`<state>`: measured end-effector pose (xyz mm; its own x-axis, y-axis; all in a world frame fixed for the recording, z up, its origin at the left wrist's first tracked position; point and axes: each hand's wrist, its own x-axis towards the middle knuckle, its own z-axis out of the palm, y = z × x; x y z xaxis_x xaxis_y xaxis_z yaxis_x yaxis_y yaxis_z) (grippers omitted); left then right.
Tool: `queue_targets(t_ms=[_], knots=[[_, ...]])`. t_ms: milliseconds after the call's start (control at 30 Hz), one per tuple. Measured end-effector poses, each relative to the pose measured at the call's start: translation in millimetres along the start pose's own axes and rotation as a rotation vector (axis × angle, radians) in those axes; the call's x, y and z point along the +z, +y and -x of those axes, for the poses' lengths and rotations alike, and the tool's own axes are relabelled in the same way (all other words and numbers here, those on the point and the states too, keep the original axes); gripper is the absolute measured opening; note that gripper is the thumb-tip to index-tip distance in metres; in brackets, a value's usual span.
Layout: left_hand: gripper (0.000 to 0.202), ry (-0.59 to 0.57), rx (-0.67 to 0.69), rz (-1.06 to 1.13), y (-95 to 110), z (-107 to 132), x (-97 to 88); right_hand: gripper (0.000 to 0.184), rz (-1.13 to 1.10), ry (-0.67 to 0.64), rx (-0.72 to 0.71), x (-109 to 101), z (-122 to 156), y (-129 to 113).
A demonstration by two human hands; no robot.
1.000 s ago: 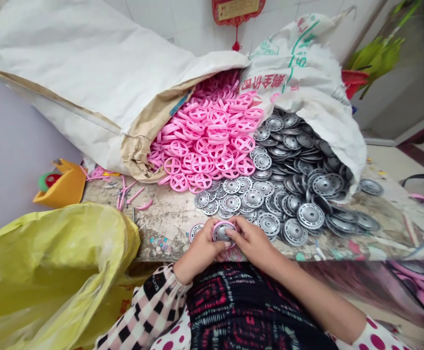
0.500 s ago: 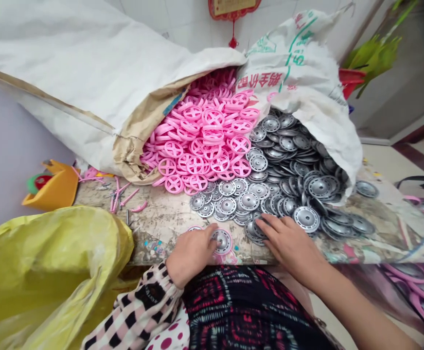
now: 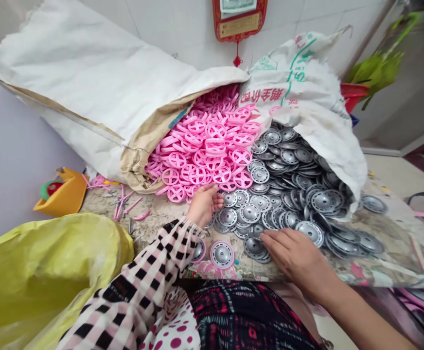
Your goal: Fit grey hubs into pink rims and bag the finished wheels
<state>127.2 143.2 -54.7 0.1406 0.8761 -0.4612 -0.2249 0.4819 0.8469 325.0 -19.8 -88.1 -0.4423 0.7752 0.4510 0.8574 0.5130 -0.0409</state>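
On your far left, a yellow woven plastic sack (image 3: 40, 272) slumps against the front of a scarred, paint-flecked workbench (image 3: 161, 228). Behind it sit an orange plastic scoop-shaped holder (image 3: 66, 195) and some loose pink plastic strips (image 3: 128, 206). A large white woven sack (image 3: 88, 97) lies on its side, its paper-lined mouth spilling a heap of pink cross-spoked plastic wheel rims (image 3: 204, 150).

Your left hand (image 3: 204, 204), in a black-and-pink checked sleeve (image 3: 139, 277), is open with its fingers loosely curled, and nothing shows in its grip. It rests at the edge of a spread of round silver-grey ribbed discs (image 3: 288, 194). Near your body, a silver-grey disc seated in a pink rim (image 3: 222, 255) lies flat on the bench, with a second such wheel (image 3: 199, 251) just left of it, partly behind your sleeve.

Your right hand (image 3: 295, 255) is spread wide, its fingers laid across the discs, with none clearly gripped. A white woven sack with green printing (image 3: 307, 73) drapes over the far side of the discs.
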Motion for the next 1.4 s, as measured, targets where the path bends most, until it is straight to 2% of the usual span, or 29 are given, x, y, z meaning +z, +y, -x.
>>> queue_targets(t_ms=[67, 267, 533, 700, 800, 933, 1000, 1067, 1133, 1233, 1300, 1400], knots=[[0.008, 0.041, -0.036, 0.098, 5, -12, 9.4, 0.022, -0.027, 0.058, 0.034, -3, -3, -1], [0.015, 0.123, -0.091, 0.249, 9, -37, 18.8, 0.019, -0.107, 0.115, 0.098, -4, -7, -8], [0.014, 0.147, -0.112, 0.247, 12, -39, 22.3, 0.022, -0.271, 0.153, 0.217, 0, -8, -18], [0.008, 0.073, -0.083, 0.149, 11, -16, 13.5, 0.019, -0.477, 0.177, 0.348, -4, -7, -23], [0.004, 0.007, -0.028, 0.064, 2, 9, -0.3, 0.017, -0.691, 0.222, 0.596, -6, -11, -24], [0.022, -0.172, 0.244, -0.291, -22, 46, -22.8, 0.024, -1.106, 0.366, 0.999, -4, -29, -24], [0.018, -0.269, 0.394, -0.487, -34, 62, -32.0, 0.027, -1.314, 0.414, 1.108, -2, -42, -27], [0.014, -0.333, 0.478, -0.573, -42, 76, -37.4, 0.030, -1.498, 0.365, 1.182, 0, -52, -34], [0.014, -0.360, 0.423, -0.470, -45, 88, -38.8, 0.034, -1.638, 0.254, 1.217, 3, -59, -44], [0.027, -0.409, 0.139, -0.099, -43, 100, -36.5, 0.036, -1.672, 0.188, 1.198, 7, -61, -57], [0.037, -0.431, -0.041, 0.088, -41, 104, -34.9, 0.036, -1.573, 0.201, 1.147, 10, -58, -62], [0.043, -0.354, -0.171, 0.175, -42, 104, -34.0, 0.032, -1.283, 0.189, 0.997, 10, -53, -64]])
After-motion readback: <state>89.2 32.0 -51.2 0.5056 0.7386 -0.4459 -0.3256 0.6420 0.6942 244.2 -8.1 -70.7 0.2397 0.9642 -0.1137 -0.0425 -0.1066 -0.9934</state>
